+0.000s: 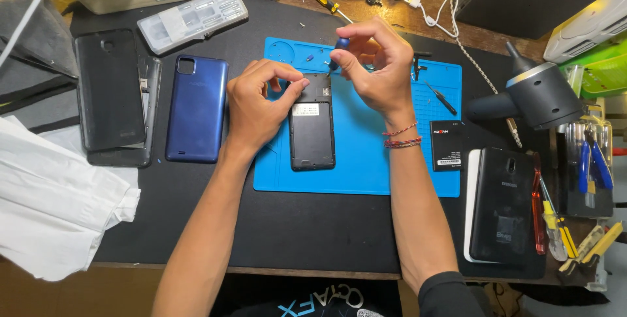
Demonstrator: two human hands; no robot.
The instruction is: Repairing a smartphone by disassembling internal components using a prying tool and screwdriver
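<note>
Both hands (left hand [258, 105], right hand [379, 69]) work the opened phone [312, 121].

Bench clutter around the blue mat

A blue phone back cover [196, 109] lies left of the blue mat [366, 167], beside a black phone with its shell [112, 98] and a clear plastic parts case [192, 18]. White cloth [52, 199] sits at the left edge. To the right are a black battery [449, 145], a black handheld blower [532, 95], another black phone [503, 205] and blue-handled pliers [591, 163].
</note>
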